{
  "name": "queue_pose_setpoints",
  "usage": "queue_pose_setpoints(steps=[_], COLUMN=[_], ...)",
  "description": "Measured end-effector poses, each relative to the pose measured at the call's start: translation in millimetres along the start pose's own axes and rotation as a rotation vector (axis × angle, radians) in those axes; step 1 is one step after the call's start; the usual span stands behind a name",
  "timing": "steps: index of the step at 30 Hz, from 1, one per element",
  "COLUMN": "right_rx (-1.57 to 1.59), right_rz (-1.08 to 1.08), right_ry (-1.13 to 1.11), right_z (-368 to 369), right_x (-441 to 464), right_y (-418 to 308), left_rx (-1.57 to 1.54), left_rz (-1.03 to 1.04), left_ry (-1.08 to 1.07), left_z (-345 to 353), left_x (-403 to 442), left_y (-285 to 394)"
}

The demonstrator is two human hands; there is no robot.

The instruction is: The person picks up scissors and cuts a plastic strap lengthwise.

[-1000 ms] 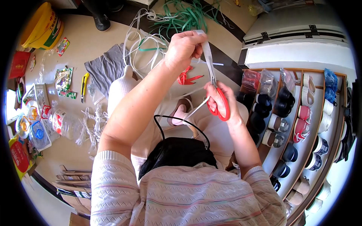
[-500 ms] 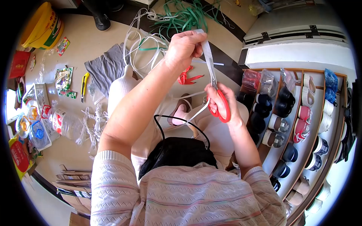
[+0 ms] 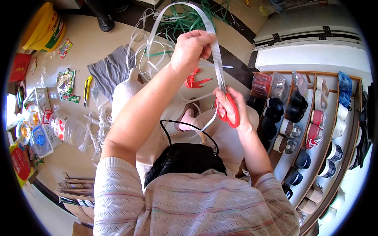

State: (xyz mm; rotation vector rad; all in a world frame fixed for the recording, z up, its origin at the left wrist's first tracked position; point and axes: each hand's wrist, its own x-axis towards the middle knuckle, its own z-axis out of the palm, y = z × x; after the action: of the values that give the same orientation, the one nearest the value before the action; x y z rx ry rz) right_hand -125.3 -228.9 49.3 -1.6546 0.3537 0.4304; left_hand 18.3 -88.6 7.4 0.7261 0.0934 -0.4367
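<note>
My left hand (image 3: 193,47) pinches a white plastic strap (image 3: 217,59), pulled straight down toward the scissors. Above that hand the strap arches up and over to the left in a wide loop. Red-handled scissors (image 3: 232,110) sit in my right hand (image 3: 236,104), fingers wrapped round the handles. Their blades point up along the strap, and I cannot tell whether they are parted. From beside the right hand, narrow white strips trail down to my lap. Beneath my hands, a red scrap (image 3: 195,80) lies on the floor.
Green straps (image 3: 187,21) lie tangled ahead. On the right is a shoe rack (image 3: 311,118) full of shoes. Leftward are a grey cloth (image 3: 112,67), a yellow utility knife (image 3: 87,90), plastic bottles (image 3: 69,128) and a yellow bucket (image 3: 43,29). A black bag (image 3: 185,159) rests on my lap.
The white strap now rises in a tall loop above my left hand. The scissors' blades show less than before. Both hands have stayed nearly in place.
</note>
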Motion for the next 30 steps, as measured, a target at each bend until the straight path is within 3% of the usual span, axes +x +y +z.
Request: queue_pose_setpoints(steps=[30], right_rx=[-0.003], right_rz=[-0.033], right_ry=[0.046], right_z=[2], right_x=[-1], right_y=[2], left_rx=[0.047], left_rz=[-0.013], left_ry=[-0.014], left_z=[4], left_x=[0], left_y=[1])
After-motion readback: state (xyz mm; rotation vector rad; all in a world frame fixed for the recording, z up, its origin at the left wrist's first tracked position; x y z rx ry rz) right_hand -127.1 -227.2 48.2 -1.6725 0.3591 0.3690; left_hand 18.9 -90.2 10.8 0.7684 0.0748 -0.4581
